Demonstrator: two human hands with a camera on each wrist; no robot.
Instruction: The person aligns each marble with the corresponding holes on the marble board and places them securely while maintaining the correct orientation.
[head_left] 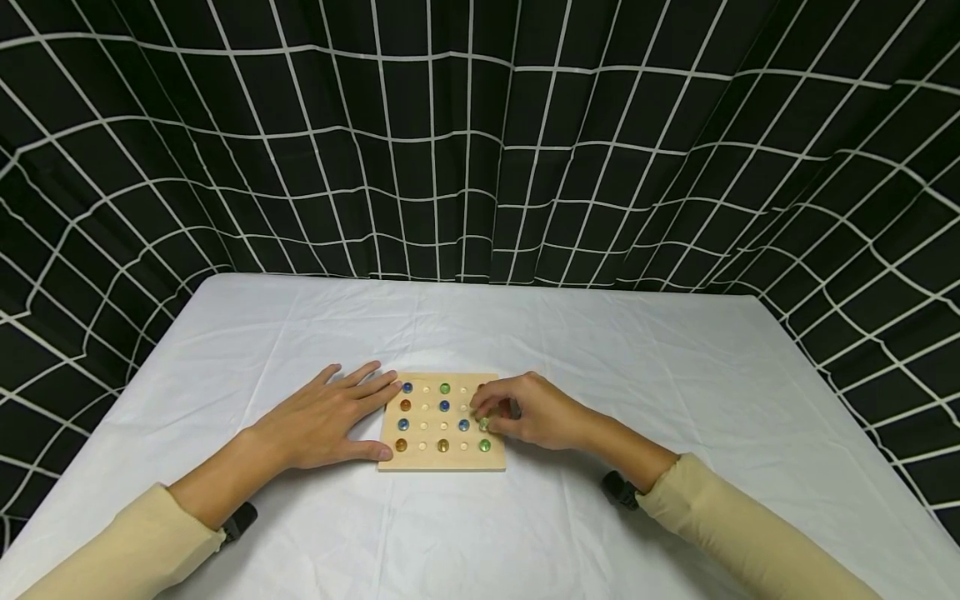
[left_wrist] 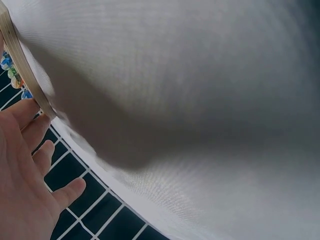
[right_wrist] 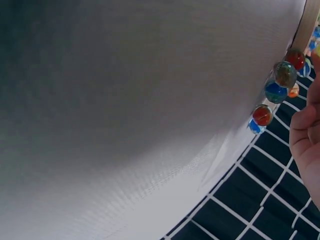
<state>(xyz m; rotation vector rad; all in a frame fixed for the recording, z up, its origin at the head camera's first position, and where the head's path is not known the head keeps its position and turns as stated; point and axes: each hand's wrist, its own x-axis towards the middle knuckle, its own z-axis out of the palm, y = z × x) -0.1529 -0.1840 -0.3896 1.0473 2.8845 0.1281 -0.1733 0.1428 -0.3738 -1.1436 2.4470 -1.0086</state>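
A light wooden board (head_left: 425,462) with rows of small hollows lies on the white cloth, glass marbles in several of them. Down its left column sit blue, orange and amber marbles; a blue marble (head_left: 444,406) and an amber marble (head_left: 443,446) are in the middle column. My left hand (head_left: 330,417) rests at the board's left edge, fingers spread and straight, thumb on the lower left corner. Over the right edge, my right hand (head_left: 538,412) pinches a pale green marble (head_left: 483,424) between thumb and curled fingers. Below that, another green marble (head_left: 484,446) sits in a hollow.
In the right wrist view, several loose marbles, among them a red marble (right_wrist: 262,115) and a blue marble (right_wrist: 276,92), lie on the cloth by the board's edge; my right hand hides them in the head view. A black curtain (head_left: 450,167) with white grid lines surrounds the table.
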